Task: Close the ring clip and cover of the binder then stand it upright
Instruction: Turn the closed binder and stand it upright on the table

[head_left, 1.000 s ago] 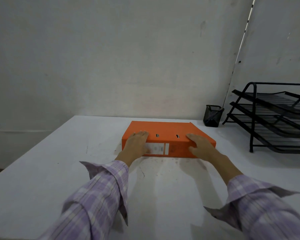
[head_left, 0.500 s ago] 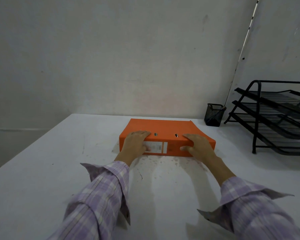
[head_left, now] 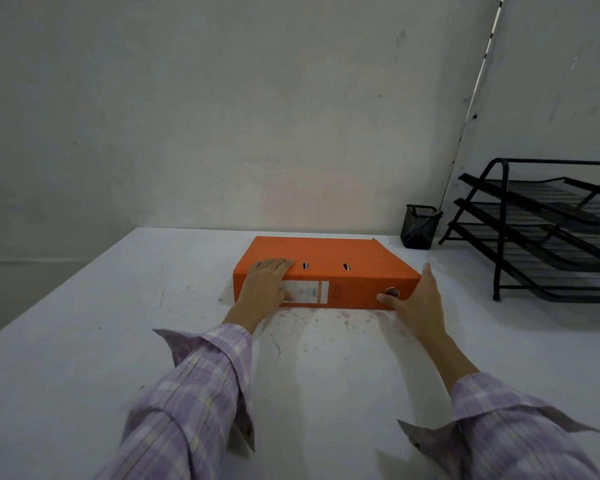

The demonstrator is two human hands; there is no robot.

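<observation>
Both arms reached forward from the bottom of the frame, plaid sleeves loose at the cuffs. The left hand (head_left: 264, 285) lay flat over the binder's (head_left: 326, 268) near left corner, fingers spread across the cover and the thumb down on the spine label (head_left: 309, 292), so pressing rather than gripping. The right hand (head_left: 417, 299) stood on edge against the binder's right end, palm touching the corner, fingers pointing up and away, thumb tucked on the spine just under the metal finger ring (head_left: 392, 292). That grip was wide, cupping the end without closing round it.

Upper right: a black mesh pen cup (head_left: 419, 226) by the wall, couldn't tell if anything was in it. Right of it, a black three-tier wire tray (head_left: 541, 230), tiers looked bare.

The binder was orange, cover shut, lying flat on the white, speckled bench (head_left: 84, 341) around the frame's centre, spine facing the camera. Two small slots (head_left: 326, 266) showed in the cover near the spine edge.
</observation>
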